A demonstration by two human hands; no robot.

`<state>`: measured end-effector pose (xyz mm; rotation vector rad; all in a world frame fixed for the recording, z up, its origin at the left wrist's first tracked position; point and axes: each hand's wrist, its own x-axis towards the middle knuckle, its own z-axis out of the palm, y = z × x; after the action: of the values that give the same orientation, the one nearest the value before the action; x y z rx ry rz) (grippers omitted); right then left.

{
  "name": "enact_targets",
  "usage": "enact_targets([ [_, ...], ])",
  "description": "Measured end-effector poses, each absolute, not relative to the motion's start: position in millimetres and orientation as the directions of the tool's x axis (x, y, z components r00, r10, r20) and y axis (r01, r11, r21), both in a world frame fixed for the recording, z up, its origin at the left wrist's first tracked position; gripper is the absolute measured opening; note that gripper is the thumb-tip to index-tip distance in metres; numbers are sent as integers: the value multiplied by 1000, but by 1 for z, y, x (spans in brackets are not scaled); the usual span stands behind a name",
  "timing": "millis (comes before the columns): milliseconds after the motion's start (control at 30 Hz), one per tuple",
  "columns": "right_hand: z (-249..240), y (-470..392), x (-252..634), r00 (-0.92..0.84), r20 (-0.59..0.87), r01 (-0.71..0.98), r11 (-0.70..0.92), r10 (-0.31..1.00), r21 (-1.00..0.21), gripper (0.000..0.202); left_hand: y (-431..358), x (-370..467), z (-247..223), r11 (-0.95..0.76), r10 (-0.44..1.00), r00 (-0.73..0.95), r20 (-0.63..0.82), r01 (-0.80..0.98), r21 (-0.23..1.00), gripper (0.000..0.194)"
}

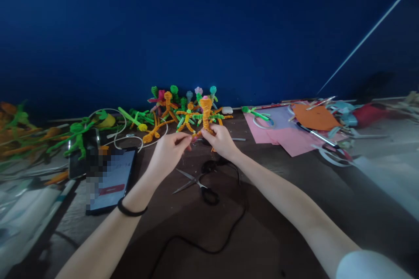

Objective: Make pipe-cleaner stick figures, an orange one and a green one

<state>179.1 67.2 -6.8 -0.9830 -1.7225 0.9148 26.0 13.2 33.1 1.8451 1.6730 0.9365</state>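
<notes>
An orange pipe-cleaner figure (206,111) with a pink tip on its head stands upright in my right hand (221,142), whose thumb and fingers close round its lower body. My left hand (172,151) pinches the end of one of its limbs, where a bit of pink shows. The fingertips partly hide the lower part of the figure. Just below the hands, scissors (197,180) with black handles lie with their blades apart. Behind the hands stands a crowd of similar pipe-cleaner figures (167,101) in green, orange, pink and blue.
At the left lie a phone (113,183) with its screen lit, a white cable (123,128) and more green and orange figures (77,135). A black cord (212,252) curls across the table. Pink paper (291,141), an orange sheet (316,116) and pens are at the right. A blue wall (209,26) rises behind.
</notes>
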Motion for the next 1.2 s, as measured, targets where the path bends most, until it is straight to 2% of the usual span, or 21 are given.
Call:
enact_targets([
  [133, -10, 70, 177, -189, 338, 153, 368, 922, -917, 24, 11, 32, 27, -134, 991, 52, 125, 527, 839, 27],
  [233, -13, 71, 174, -178, 246, -16, 248, 953, -969, 23, 12, 35, 18, -98, 995, 26, 97, 467, 879, 28],
  [400, -9, 69, 171, -314, 92, -325, -16, 945, -945, 20, 16, 39, 5, -3, 1000, 8, 0, 397, 918, 27],
  [567, 1, 64, 173, -423, 44, -404, -145, 905, -903, 17, 25, 32, -1, 34, 999, -9, -33, 376, 926, 32],
  [733, -2, 66, 174, -478, 61, -302, -99, 876, -948, 17, 30, 20, 7, -33, 998, -28, 51, 455, 890, 23],
  [867, -4, 67, 176, -409, 155, -87, 131, 899, -988, 19, 30, 15, 17, -48, 991, -74, 113, 591, 805, 20],
  [1000, -2, 66, 178, -362, 275, 130, 341, 890, -931, 21, 28, 13, 23, -66, 983, -89, 163, 653, 755, 21],
  [1200, 1, 65, 180, -270, 308, 247, 375, 912, -894, 24, 22, 18, 28, -108, 969, -99, 227, 657, 747, 22],
])
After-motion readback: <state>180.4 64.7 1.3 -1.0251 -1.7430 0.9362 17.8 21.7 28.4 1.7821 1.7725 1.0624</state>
